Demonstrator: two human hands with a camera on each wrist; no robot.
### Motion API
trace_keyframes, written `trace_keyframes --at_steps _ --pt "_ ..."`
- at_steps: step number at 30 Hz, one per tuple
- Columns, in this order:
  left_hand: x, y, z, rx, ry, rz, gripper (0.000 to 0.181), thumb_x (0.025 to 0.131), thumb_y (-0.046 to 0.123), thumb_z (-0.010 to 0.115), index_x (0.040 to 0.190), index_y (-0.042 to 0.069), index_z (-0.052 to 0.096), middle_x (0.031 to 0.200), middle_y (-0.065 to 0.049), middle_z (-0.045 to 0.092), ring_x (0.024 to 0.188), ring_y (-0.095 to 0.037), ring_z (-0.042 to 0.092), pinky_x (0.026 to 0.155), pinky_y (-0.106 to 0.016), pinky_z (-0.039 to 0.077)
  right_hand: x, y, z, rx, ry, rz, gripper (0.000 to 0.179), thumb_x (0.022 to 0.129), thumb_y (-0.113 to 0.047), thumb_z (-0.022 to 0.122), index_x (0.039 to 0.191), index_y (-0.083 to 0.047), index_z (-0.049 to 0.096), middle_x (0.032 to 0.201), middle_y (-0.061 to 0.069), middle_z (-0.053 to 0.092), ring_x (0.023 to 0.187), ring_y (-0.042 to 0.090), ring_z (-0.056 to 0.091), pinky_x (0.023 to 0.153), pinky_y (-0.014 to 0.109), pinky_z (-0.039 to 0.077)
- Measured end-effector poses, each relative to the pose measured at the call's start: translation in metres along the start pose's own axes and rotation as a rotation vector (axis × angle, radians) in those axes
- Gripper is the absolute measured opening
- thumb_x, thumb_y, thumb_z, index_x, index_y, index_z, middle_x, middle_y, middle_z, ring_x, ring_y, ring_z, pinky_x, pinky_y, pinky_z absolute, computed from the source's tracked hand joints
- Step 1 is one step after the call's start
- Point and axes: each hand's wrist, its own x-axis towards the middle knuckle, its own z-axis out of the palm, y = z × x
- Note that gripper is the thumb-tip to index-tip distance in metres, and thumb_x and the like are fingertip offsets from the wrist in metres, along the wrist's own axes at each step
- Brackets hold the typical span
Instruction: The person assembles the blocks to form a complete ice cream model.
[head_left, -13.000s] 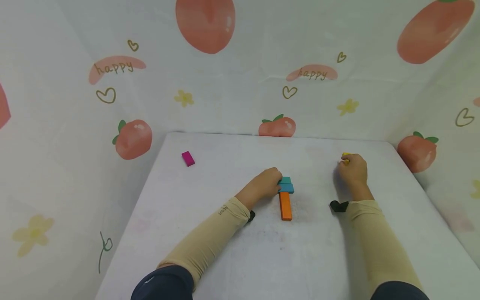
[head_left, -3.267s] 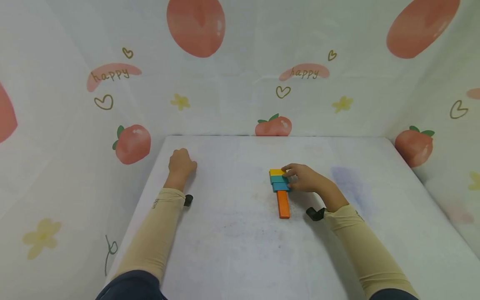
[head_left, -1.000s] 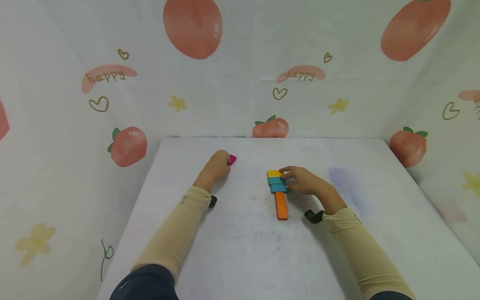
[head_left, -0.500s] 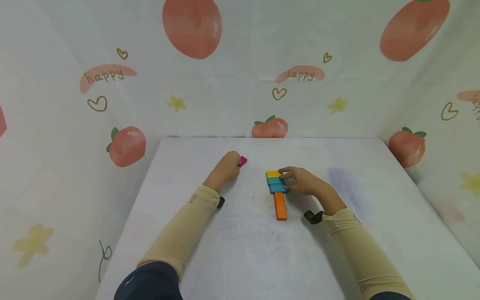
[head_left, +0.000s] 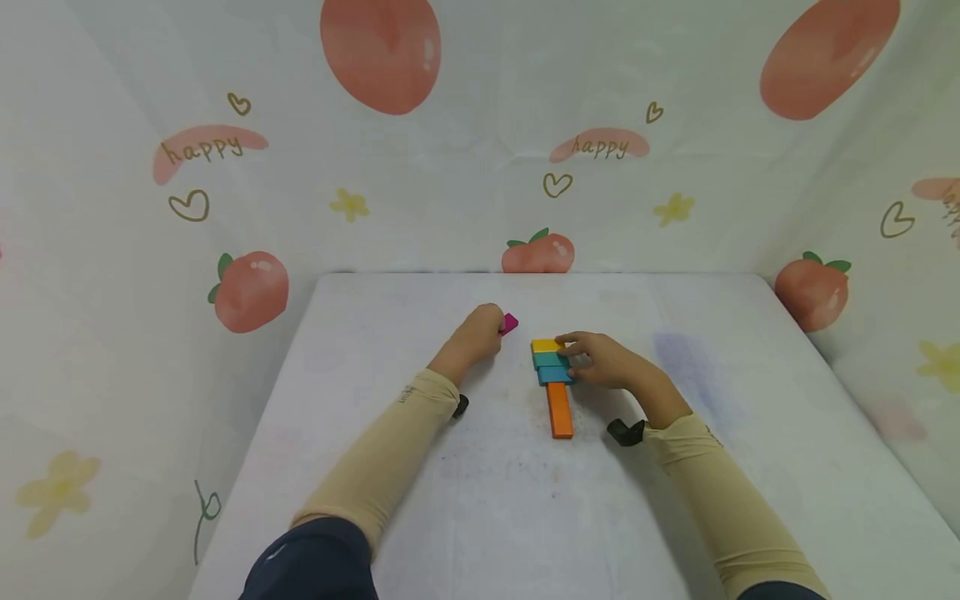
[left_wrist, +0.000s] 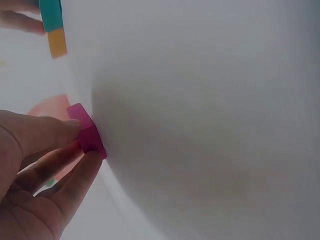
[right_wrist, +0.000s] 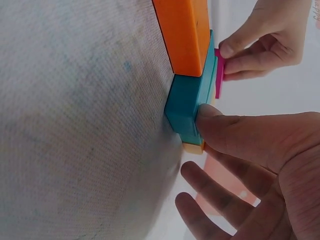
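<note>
My left hand (head_left: 476,336) pinches a magenta block (head_left: 510,323) between thumb and fingertips, to the left of and slightly beyond a row of blocks. That row lies on the table: a long orange block (head_left: 559,411) nearest me, then a blue block (head_left: 553,376), a teal block (head_left: 547,361) and a yellow block (head_left: 543,345) set crosswise. At its right side, my right hand (head_left: 606,361) rests its thumb (right_wrist: 212,120) against the blue block, with the index finger reaching to the yellow block. In the right wrist view its other fingers spread loosely; the index fingertip is hidden.
A white table (head_left: 420,517) carries everything; its far edge meets a white cloth backdrop (head_left: 450,167) printed with fruit, hearts and flowers. More of the cloth hangs along both sides. Black wrist pieces (head_left: 626,432) sit under both sleeves.
My left hand took the magenta block from the far left and has carried it rightward, nearer the row. Earlier, the yellow block joined the row. My right hand has stayed there since.
</note>
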Motion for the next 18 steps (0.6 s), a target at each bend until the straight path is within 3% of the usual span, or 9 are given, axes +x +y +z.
trace_keyframes --at_steps 9,18 --pt "0.003 0.015 0.007 -0.031 -0.029 0.033 0.018 0.099 -0.003 0.064 0.115 -0.005 0.075 0.111 -0.014 0.069 0.104 -0.026 0.061 0.104 -0.037 0.056 0.000 0.000 -0.001 -0.005 0.005 -0.003 0.041 0.101 -0.009 0.068 0.141 -0.002 0.067 0.162 0.015 0.050 0.152 0.042 0.042 0.122 0.061 0.037" --pt "0.005 0.026 0.012 -0.073 -0.067 0.016 0.026 0.098 -0.002 0.069 0.124 -0.004 0.071 0.117 -0.014 0.069 0.108 -0.026 0.060 0.107 -0.038 0.055 -0.001 -0.001 -0.001 0.005 0.006 -0.002 0.040 0.101 -0.009 0.068 0.141 -0.002 0.067 0.162 0.016 0.050 0.152 0.043 0.042 0.122 0.061 0.037"
